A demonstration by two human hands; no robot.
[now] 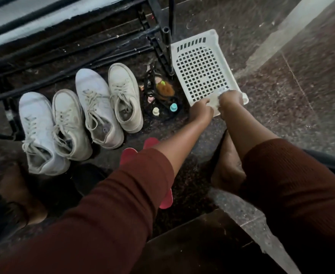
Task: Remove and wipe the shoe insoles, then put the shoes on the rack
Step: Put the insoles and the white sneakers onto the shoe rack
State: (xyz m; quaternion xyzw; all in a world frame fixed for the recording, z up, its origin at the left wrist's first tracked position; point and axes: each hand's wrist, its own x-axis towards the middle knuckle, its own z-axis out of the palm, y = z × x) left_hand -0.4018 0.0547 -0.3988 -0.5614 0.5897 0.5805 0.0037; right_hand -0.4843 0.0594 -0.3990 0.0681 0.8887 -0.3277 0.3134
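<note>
Several pale sneakers stand in a row on the dark floor: one at the far left (37,131), a greyer one (69,125), a white one (97,107) and a beige one (125,95). Behind them is the black metal shoe rack (83,62). Pink insoles (130,155) lie on the floor, partly hidden under my left forearm. My left hand (201,109) and my right hand (231,99) are close together at the near edge of a white perforated basket (200,66). They pinch a small white cloth (215,109) between them.
A black holder with a brown brush and small capped bottles (162,95) stands between the shoes and the basket. The rack's corner post (166,46) rises beside the basket. A stone step edge (242,210) is near my knees. My bare foot (228,167) rests on the floor.
</note>
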